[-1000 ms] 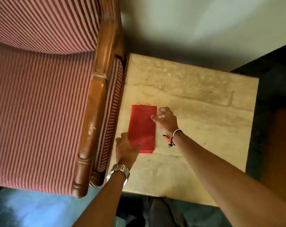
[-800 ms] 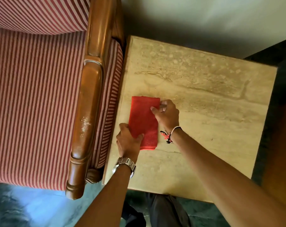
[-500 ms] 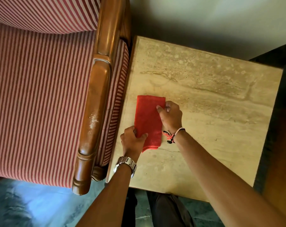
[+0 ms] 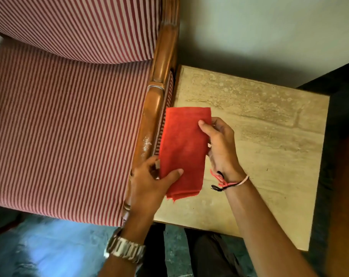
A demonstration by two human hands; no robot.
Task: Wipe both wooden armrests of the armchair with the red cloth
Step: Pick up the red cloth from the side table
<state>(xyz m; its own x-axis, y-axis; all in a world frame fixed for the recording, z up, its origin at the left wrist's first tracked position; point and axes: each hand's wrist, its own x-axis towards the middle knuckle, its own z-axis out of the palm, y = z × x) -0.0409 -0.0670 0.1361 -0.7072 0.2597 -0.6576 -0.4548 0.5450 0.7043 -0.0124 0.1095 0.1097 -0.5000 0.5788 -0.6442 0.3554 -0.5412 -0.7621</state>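
The folded red cloth is held up off the stone side table, between my two hands. My left hand, with a metal watch on the wrist, pinches the cloth's lower left edge, thumb on top. My right hand, with a thread bracelet, grips its right edge. The cloth's left side overlaps the right wooden armrest of the striped armchair. That armrest has a pale scuffed patch just left of the cloth. The other armrest is out of view.
The beige stone side table stands right against the armchair. A pale wall lies behind both. Dark furniture borders the table's right side. A blue-green floor and my dark trouser legs show below.
The cloth lay flat on the table under my fingers. Both hands have lifted it and carried it left, and it now overlaps the armrest. The view has shifted nearer.
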